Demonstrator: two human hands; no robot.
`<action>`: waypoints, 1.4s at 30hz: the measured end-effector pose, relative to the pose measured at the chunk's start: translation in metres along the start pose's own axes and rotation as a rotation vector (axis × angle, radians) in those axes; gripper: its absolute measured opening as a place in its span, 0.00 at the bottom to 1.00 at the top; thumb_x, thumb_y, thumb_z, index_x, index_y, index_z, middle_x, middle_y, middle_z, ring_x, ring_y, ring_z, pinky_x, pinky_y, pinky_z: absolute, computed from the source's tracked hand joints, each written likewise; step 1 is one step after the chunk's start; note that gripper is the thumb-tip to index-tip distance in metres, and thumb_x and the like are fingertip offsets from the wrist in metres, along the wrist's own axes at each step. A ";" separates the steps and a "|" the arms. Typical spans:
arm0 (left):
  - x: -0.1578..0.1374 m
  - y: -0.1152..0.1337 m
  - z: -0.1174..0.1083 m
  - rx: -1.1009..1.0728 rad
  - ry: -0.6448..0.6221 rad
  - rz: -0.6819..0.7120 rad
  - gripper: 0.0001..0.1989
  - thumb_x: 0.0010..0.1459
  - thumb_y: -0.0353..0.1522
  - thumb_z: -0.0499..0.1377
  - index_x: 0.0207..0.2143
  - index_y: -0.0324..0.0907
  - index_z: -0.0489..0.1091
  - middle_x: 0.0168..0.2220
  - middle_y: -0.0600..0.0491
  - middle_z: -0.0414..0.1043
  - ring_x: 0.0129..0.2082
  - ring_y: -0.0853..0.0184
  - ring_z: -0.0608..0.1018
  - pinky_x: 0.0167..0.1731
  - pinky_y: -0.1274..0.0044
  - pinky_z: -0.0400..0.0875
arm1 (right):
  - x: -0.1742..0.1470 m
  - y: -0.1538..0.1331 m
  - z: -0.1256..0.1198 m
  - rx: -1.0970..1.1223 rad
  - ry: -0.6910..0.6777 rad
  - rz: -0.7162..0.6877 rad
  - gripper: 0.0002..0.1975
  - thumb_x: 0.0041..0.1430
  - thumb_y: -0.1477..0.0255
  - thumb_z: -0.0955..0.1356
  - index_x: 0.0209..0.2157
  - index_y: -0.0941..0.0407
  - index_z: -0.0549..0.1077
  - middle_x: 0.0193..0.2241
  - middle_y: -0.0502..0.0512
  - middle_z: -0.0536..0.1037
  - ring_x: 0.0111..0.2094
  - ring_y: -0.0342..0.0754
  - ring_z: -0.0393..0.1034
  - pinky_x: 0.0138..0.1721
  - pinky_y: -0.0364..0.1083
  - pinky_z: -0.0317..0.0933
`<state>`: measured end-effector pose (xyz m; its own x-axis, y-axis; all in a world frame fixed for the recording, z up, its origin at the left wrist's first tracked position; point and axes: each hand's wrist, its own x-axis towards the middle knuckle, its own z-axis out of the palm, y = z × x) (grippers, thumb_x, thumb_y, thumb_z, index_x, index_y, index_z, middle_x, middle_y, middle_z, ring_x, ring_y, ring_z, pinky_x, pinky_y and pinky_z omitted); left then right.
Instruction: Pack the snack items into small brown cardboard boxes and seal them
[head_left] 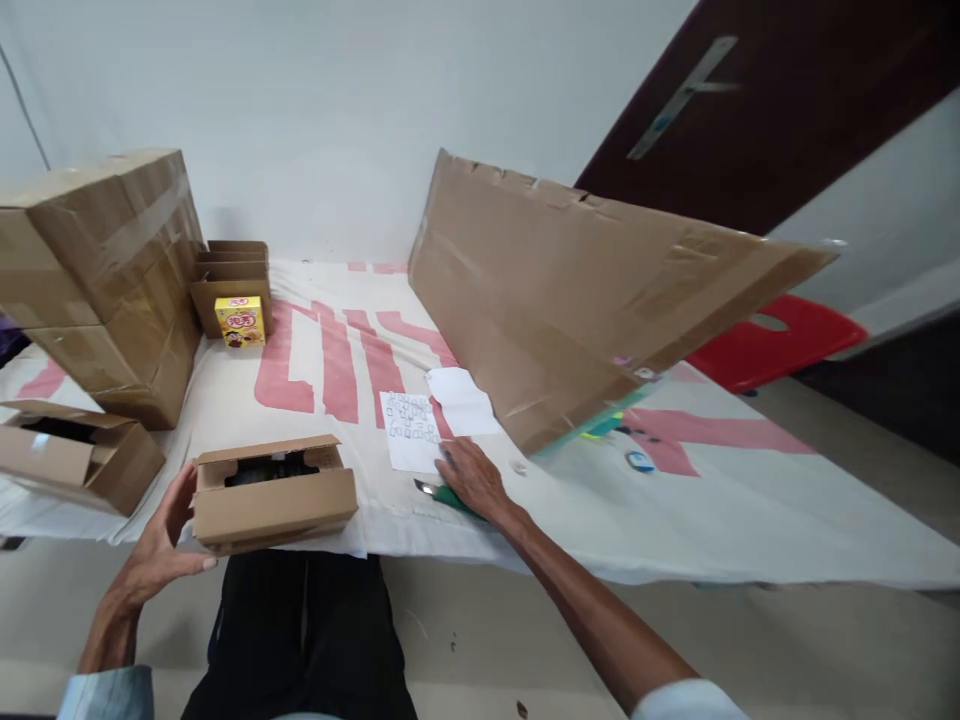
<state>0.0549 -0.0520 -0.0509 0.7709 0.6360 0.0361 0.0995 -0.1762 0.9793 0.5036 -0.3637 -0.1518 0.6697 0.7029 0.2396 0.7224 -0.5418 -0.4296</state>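
My left hand [161, 550] is at the left end of an open cardboard box [274, 510], its fingers against the end and its thumb low at the front corner. Something dark shows inside the box, too hidden to name. My right hand [476, 480] lies low on the table, fingers extended onto the edge of a paper sheet with small drawn squares [409, 430]. Beside and partly beneath that hand is a green utility knife [457, 500], its blade end pointing left. A second, blank-looking paper [465, 400] adjoins the marked sheet.
A large taped carton [112, 270] and another open box [124, 465] stand left. Behind are a yellow printed box [241, 322] and brown cardboard dividers [229, 265]. A big cardboard panel [570, 290] leans at right, near a tape roll [640, 461] and red chair [780, 345].
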 end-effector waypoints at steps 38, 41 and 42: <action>-0.015 0.035 0.022 0.150 -0.061 0.053 0.45 0.57 0.50 0.71 0.71 0.52 0.59 0.74 0.42 0.54 0.72 0.44 0.63 0.58 0.60 0.74 | -0.104 -0.230 -0.055 0.163 0.254 -0.855 0.14 0.67 0.82 0.67 0.49 0.52 0.75 0.40 0.59 0.80 0.44 0.54 0.76 0.43 0.54 0.74; -0.012 0.047 0.032 0.300 -0.011 0.077 0.46 0.53 0.48 0.73 0.69 0.49 0.61 0.70 0.40 0.59 0.68 0.43 0.68 0.56 0.59 0.74 | -0.102 -0.233 -0.062 0.201 0.209 -0.846 0.09 0.68 0.78 0.69 0.48 0.54 0.76 0.41 0.60 0.80 0.43 0.55 0.76 0.43 0.54 0.75; -0.011 0.051 0.036 0.353 0.003 0.096 0.45 0.52 0.48 0.74 0.68 0.48 0.62 0.68 0.40 0.62 0.66 0.43 0.70 0.57 0.58 0.74 | -0.099 -0.235 -0.065 0.215 0.178 -0.841 0.06 0.68 0.76 0.69 0.46 0.54 0.76 0.41 0.60 0.80 0.43 0.55 0.76 0.43 0.54 0.74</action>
<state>0.0741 -0.0946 -0.0081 0.7854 0.6061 0.1260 0.2379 -0.4834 0.8425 0.2790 -0.3361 -0.0180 -0.0392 0.7375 0.6742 0.9517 0.2332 -0.1997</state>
